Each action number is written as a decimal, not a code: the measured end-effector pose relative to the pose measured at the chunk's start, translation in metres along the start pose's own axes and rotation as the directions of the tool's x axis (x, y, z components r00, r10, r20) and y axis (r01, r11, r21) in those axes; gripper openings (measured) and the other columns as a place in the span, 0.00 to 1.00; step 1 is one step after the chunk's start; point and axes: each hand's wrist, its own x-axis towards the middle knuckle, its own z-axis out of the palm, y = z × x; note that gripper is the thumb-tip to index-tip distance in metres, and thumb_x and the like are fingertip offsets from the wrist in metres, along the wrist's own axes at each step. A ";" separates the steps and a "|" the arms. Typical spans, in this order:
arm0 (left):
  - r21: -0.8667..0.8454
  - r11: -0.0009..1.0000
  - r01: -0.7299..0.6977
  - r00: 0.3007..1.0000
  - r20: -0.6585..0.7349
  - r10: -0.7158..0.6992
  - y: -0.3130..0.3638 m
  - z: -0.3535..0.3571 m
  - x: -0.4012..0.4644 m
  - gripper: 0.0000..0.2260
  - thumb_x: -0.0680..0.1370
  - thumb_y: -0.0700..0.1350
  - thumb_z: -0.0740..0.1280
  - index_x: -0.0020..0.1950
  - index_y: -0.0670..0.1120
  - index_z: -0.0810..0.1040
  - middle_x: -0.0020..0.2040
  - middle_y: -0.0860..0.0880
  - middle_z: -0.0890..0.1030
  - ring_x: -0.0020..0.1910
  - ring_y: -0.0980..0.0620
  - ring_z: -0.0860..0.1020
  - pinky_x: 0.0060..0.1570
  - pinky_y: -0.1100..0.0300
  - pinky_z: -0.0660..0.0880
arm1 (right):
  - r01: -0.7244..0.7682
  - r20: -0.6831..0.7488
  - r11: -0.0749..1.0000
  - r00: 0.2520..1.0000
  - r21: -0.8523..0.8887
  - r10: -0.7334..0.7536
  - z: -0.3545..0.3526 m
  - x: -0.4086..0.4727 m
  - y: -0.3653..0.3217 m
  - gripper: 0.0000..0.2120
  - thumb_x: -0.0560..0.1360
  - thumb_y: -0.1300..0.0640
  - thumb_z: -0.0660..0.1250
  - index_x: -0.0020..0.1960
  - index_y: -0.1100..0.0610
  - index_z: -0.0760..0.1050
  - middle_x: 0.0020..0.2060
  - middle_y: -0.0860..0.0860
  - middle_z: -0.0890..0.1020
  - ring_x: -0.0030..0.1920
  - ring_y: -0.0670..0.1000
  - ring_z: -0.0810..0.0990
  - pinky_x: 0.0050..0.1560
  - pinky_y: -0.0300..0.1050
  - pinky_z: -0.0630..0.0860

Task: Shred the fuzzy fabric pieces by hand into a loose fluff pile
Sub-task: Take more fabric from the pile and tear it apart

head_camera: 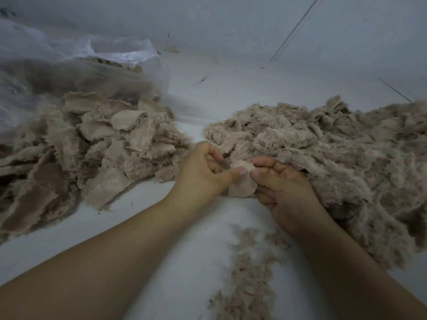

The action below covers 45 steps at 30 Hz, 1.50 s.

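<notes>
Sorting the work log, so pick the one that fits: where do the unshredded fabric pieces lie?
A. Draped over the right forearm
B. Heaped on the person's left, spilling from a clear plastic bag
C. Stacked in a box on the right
B: the flat fabric pieces lie heaped on the left at the mouth of the clear plastic bag, while loose fluff is piled on the right.

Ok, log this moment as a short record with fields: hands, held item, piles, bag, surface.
left hand: pinches the held piece with thumb and fingers
right hand: grips the same piece from the other side
held item: small rounded beige fabric piece, between the hands
left pile: unshredded beige fuzzy fabric pieces
right pile: loose beige fluff pile
near strip: beige fluff scraps between the forearms
bag: clear plastic bag, far left, fabric inside
surface: white floor
</notes>
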 end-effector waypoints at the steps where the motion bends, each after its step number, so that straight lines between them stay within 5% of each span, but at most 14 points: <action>1: 0.028 0.999 0.023 0.997 0.075 -0.025 0.000 0.001 -0.001 0.11 0.73 0.43 0.75 0.42 0.44 0.73 0.22 0.50 0.73 0.20 0.55 0.69 0.22 0.66 0.64 | 0.000 0.005 1.000 1.000 0.000 0.000 0.000 0.000 0.000 0.08 0.77 0.71 0.62 0.49 0.60 0.75 0.29 0.51 0.76 0.19 0.41 0.65 0.19 0.33 0.59; 3: 0.020 1.000 0.021 0.991 0.130 -0.024 0.000 0.003 -0.005 0.10 0.77 0.39 0.71 0.37 0.45 0.74 0.20 0.51 0.72 0.17 0.55 0.68 0.20 0.68 0.63 | 0.002 0.006 1.000 1.000 0.001 -0.002 0.000 0.000 0.001 0.07 0.78 0.71 0.62 0.50 0.61 0.75 0.28 0.50 0.76 0.20 0.41 0.64 0.19 0.33 0.59; 6: -0.270 0.960 -0.071 0.979 -0.202 0.016 0.005 0.000 -0.002 0.08 0.81 0.34 0.61 0.43 0.44 0.73 0.25 0.46 0.77 0.19 0.50 0.73 0.20 0.64 0.67 | -0.004 0.004 1.000 1.000 -0.003 0.004 -0.002 0.002 0.002 0.06 0.79 0.69 0.61 0.51 0.61 0.75 0.33 0.53 0.81 0.20 0.41 0.61 0.20 0.33 0.58; 10: -0.403 0.889 -0.217 0.886 -0.464 0.005 0.000 -0.009 0.009 0.12 0.81 0.33 0.59 0.51 0.49 0.62 0.53 0.41 0.79 0.50 0.47 0.84 0.47 0.52 0.82 | -0.008 0.010 1.000 1.000 -0.011 0.009 -0.003 0.004 0.003 0.06 0.80 0.68 0.60 0.52 0.62 0.75 0.37 0.54 0.83 0.20 0.42 0.61 0.20 0.33 0.59; 14: 0.215 0.936 -0.279 0.916 -0.234 0.327 -0.011 -0.007 0.011 0.11 0.75 0.34 0.63 0.52 0.48 0.69 0.53 0.46 0.76 0.52 0.50 0.77 0.53 0.61 0.73 | -0.012 0.013 1.000 1.000 -0.007 0.012 -0.004 0.004 0.004 0.06 0.80 0.68 0.60 0.51 0.62 0.76 0.35 0.54 0.82 0.21 0.42 0.62 0.20 0.33 0.59; 18: 0.814 0.520 -0.258 0.954 0.129 0.271 -0.018 -0.001 0.011 0.13 0.75 0.42 0.65 0.60 0.45 0.75 0.53 0.48 0.77 0.62 0.46 0.70 0.71 0.47 0.48 | -0.009 0.014 1.000 1.000 -0.009 0.009 -0.004 0.005 0.005 0.07 0.80 0.68 0.60 0.50 0.62 0.76 0.33 0.53 0.82 0.20 0.42 0.62 0.20 0.33 0.59; 20: 0.840 0.463 -0.284 0.950 0.182 0.254 -0.013 0.002 0.005 0.12 0.76 0.41 0.63 0.59 0.48 0.77 0.51 0.49 0.78 0.61 0.48 0.72 0.70 0.48 0.34 | -0.005 0.012 1.000 1.000 -0.006 0.005 -0.004 0.005 0.005 0.07 0.80 0.68 0.60 0.50 0.62 0.76 0.33 0.53 0.82 0.20 0.42 0.62 0.19 0.33 0.59; 24: 0.690 0.521 -0.503 0.864 0.392 0.314 -0.005 0.006 -0.006 0.09 0.77 0.38 0.62 0.53 0.45 0.79 0.45 0.49 0.80 0.51 0.49 0.76 0.72 0.54 0.32 | -0.005 0.010 1.000 1.000 0.019 0.005 -0.004 0.005 0.005 0.08 0.80 0.69 0.59 0.51 0.62 0.76 0.33 0.52 0.82 0.20 0.41 0.62 0.19 0.32 0.59; 26: 0.683 0.545 -0.487 0.873 0.363 0.326 -0.005 0.008 -0.007 0.09 0.77 0.37 0.62 0.53 0.46 0.78 0.45 0.50 0.80 0.51 0.49 0.76 0.73 0.50 0.43 | -0.005 0.009 1.000 1.000 0.019 0.005 -0.004 0.005 0.005 0.08 0.79 0.69 0.59 0.51 0.62 0.76 0.34 0.52 0.82 0.20 0.41 0.62 0.19 0.32 0.60; 29: 0.675 0.652 -0.344 0.923 0.115 0.367 -0.004 0.001 -0.001 0.09 0.74 0.35 0.64 0.51 0.44 0.77 0.45 0.48 0.79 0.47 0.45 0.75 0.53 0.53 0.64 | -0.012 0.010 1.000 1.000 0.007 0.012 -0.004 0.006 0.005 0.08 0.79 0.69 0.60 0.50 0.61 0.77 0.37 0.54 0.84 0.20 0.42 0.62 0.19 0.33 0.60; 34: 0.765 0.554 -0.327 0.944 0.235 0.233 -0.005 0.001 -0.001 0.07 0.75 0.50 0.67 0.51 0.51 0.78 0.46 0.56 0.77 0.55 0.53 0.72 0.60 0.50 0.59 | -0.019 -0.003 1.000 1.000 -0.007 0.019 -0.006 0.006 0.006 0.07 0.80 0.68 0.60 0.50 0.60 0.76 0.40 0.54 0.85 0.21 0.42 0.62 0.20 0.33 0.60; 37: 0.776 0.511 -0.369 0.917 0.217 0.334 -0.005 0.005 -0.006 0.04 0.76 0.45 0.67 0.45 0.49 0.82 0.42 0.54 0.79 0.53 0.51 0.73 0.54 0.53 0.55 | -0.014 -0.004 1.000 1.000 -0.007 0.014 -0.006 0.006 0.006 0.07 0.79 0.68 0.60 0.50 0.61 0.76 0.38 0.54 0.85 0.21 0.41 0.63 0.20 0.33 0.61; 41: 0.590 0.684 -0.429 0.845 -0.005 0.535 0.001 -0.001 -0.004 0.02 0.74 0.36 0.69 0.42 0.41 0.80 0.39 0.48 0.77 0.41 0.48 0.73 0.45 0.55 0.64 | -0.004 0.012 1.000 1.000 -0.012 0.004 -0.006 0.006 0.007 0.07 0.80 0.66 0.60 0.48 0.62 0.76 0.36 0.55 0.83 0.20 0.41 0.62 0.19 0.32 0.60; 45: 0.516 0.616 -0.595 0.731 0.030 0.682 0.001 0.005 -0.011 0.04 0.75 0.36 0.68 0.45 0.39 0.83 0.40 0.46 0.82 0.38 0.51 0.75 0.42 0.61 0.71 | 0.032 0.105 0.999 0.994 -0.034 -0.028 -0.005 0.003 0.005 0.10 0.77 0.53 0.64 0.43 0.57 0.80 0.30 0.50 0.79 0.22 0.42 0.60 0.21 0.33 0.58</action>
